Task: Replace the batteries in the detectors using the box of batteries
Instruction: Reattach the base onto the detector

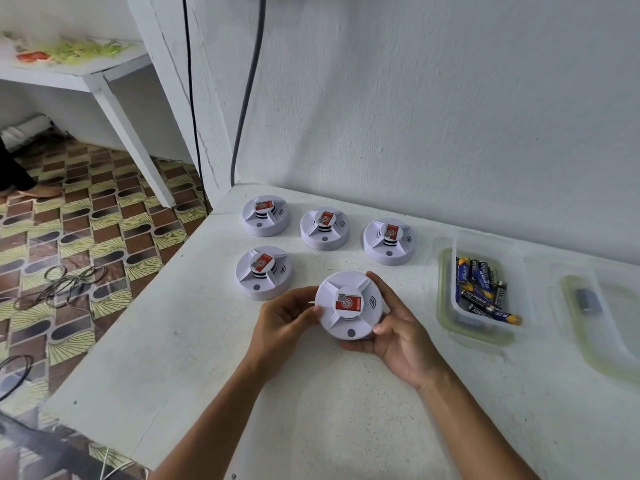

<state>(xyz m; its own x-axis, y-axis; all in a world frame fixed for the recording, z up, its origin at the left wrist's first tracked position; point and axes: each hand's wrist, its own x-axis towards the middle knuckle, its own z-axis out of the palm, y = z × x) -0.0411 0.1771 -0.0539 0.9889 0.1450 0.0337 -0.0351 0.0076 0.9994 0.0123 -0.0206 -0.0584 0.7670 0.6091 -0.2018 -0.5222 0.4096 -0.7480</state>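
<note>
On a white counter (207,358) against a white wall (450,98), left hand (282,318) and right hand (398,336) grip 1 detector (349,304).

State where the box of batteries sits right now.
In the head view, the box of batteries sits on the table's right side, between the held detector and a lid.

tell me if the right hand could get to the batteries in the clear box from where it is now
Probably yes, once it lets go: the right hand holds the detector just left of the open, lidless box, and the batteries lie uncovered with nothing between.
</note>
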